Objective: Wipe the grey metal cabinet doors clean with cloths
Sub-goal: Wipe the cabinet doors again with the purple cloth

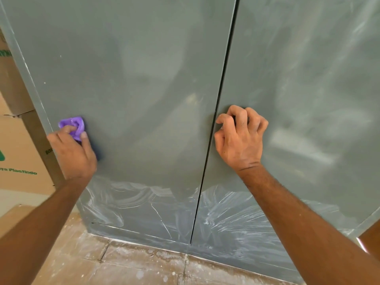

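Grey metal cabinet: left door (133, 89) and right door (298, 89) closed, white smears low on both. Left hand (72, 149) grips crumpled purple cloth (75, 125) against left door's outer edge. Right hand (240, 136) curled, knuckles against right door; contents indeterminate. Cardboard boxes (16, 153) alongside; dusty tiled floor (133, 264) below

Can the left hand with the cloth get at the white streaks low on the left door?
Probably yes: the left hand presses the cloth just above the streaks, with bare door between.

Soft, even daylight, faint reflections on the cabinet doors (144, 79), wide-angle bending at edges, slight overall softness.
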A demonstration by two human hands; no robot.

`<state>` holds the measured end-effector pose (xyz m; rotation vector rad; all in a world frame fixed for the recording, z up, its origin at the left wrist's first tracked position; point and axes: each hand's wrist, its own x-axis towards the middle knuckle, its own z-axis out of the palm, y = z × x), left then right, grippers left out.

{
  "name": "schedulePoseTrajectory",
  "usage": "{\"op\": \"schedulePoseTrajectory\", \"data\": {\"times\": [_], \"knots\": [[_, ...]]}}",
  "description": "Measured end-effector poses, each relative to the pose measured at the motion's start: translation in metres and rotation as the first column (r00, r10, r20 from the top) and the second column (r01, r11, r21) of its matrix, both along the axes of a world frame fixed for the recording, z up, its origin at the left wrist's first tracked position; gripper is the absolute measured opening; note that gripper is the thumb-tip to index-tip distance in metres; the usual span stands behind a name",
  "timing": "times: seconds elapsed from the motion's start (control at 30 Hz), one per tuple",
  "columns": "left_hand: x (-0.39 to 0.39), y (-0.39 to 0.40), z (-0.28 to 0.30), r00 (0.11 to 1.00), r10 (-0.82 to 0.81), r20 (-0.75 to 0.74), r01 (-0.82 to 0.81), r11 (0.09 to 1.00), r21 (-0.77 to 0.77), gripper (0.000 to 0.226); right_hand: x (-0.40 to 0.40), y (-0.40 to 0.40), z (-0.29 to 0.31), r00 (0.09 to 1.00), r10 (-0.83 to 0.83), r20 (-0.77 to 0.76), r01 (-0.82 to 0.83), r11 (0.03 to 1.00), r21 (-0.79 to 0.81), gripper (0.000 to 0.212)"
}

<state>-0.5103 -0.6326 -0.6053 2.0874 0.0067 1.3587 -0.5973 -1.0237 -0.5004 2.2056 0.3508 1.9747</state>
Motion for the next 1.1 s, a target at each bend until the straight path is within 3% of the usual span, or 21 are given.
{"op": "schedulePoseTrajectory", "data": {"times": [0.07,0.17,0.3,0.4,0.5,0.57,0.63,0.67,0.77,0.83,0.87,0.97,1.0,1.03,1.1], "knots": [[-0.011,-0.018,-0.020,0.996,-0.093,0.005,0.092,0.988,0.128,0.034,0.000,0.000,0.000,1.000,-0.003,0.006,0.003,1.000,-0.002,0.019],[-0.016,0.002,-0.084,0.978,-0.090,-0.189,0.134,0.963,0.233,0.030,0.000,0.000,0.001,1.000,-0.002,0.008,0.002,1.000,-0.004,0.020],[0.034,0.066,-0.053,0.985,-0.012,-0.175,-0.027,0.976,-0.217,0.039,0.000,0.001,0.001,1.000,-0.007,0.008,0.007,1.000,0.004,0.020],[0.007,0.015,-0.014,1.000,0.004,-0.015,-0.007,0.975,-0.221,0.043,-0.001,0.001,0.000,1.000,-0.006,0.014,0.006,1.000,0.000,0.022],[-0.009,0.002,-0.072,0.996,0.000,-0.090,-0.022,0.971,-0.239,0.051,-0.001,0.001,0.001,1.000,-0.008,0.000,0.008,1.000,-0.006,0.023],[-0.014,0.014,-0.115,0.974,-0.022,-0.227,-0.074,0.910,-0.407,0.062,-0.001,0.000,0.001,1.000,-0.016,0.009,0.016,1.000,-0.007,0.023],[-0.012,0.016,-0.107,0.969,-0.098,-0.227,-0.074,0.760,-0.646,0.068,-0.001,0.001,0.001,1.000,-0.019,0.022,0.019,1.000,-0.003,0.022],[-0.012,0.009,-0.088,0.970,-0.109,-0.217,-0.073,0.721,-0.689,0.068,-0.001,0.001,0.001,0.999,-0.019,0.026,0.019,1.000,-0.005,0.022],[-0.005,-0.004,-0.054,0.993,-0.104,-0.063,0.044,0.790,-0.611,0.056,-0.001,0.001,0.001,1.000,-0.011,0.027,0.011,1.000,-0.006,0.023],[-0.005,-0.013,-0.069,0.991,-0.117,-0.058,0.061,0.808,-0.585,0.053,0.000,0.001,0.001,1.000,-0.010,0.029,0.010,1.000,-0.007,0.024],[-0.010,-0.019,-0.083,0.985,-0.130,-0.118,0.021,0.755,-0.655,0.054,0.000,0.002,0.000,1.000,-0.009,0.029,0.010,1.000,-0.008,0.024],[-0.020,-0.025,-0.107,0.952,-0.186,-0.243,-0.154,0.396,-0.905,0.054,-0.001,0.002,0.001,1.000,-0.013,0.025,0.013,1.000,-0.005,0.023],[-0.019,-0.025,-0.101,0.947,-0.200,-0.251,-0.170,0.349,-0.922,0.054,-0.001,0.002,0.001,1.000,-0.013,0.021,0.013,1.000,-0.003,0.023],[-0.016,-0.027,-0.094,0.950,-0.213,-0.227,-0.142,0.350,-0.926,0.054,-0.001,0.002,0.001,1.000,-0.012,0.017,0.012,1.000,-0.001,0.024],[-0.018,-0.036,-0.079,0.965,-0.189,-0.183,-0.076,0.465,-0.882,0.054,-0.001,0.002,0.000,1.000,-0.006,0.017,0.006,1.000,0.002,0.024]]}}
